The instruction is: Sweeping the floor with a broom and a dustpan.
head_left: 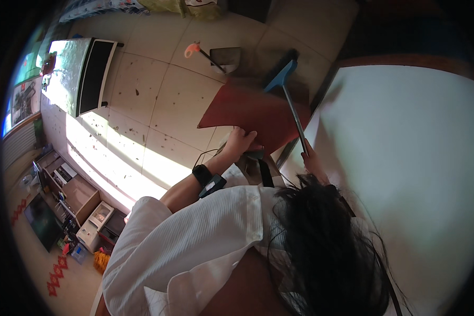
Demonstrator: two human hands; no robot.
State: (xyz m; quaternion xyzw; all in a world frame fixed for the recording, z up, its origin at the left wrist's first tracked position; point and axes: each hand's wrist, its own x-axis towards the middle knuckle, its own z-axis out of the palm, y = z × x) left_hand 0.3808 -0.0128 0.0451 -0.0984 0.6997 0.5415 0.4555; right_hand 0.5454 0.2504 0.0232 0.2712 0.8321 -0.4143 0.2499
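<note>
My left hand point(241, 141), with a black band and a small dark device at its wrist, is closed on the near edge of a red floor mat point(247, 108). The mat's held side appears lifted off the floor. My right hand point(313, 160) is wrapped round the grey handle of a broom point(294, 108). The broom's blue head with dark bristles is at the far right edge of the mat. Beyond the mat, a dustpan point(230, 55) with a dark stick and orange grip rests on the floor.
Dark debris point(166, 142) is scattered on the tiled floor. A large white surface point(405, 147) fills the right side. A low table point(71, 76) stands at far left in sunlight. A cabinet point(81, 197) with several items is at lower left. Cloths point(181, 6) lie along the far edge.
</note>
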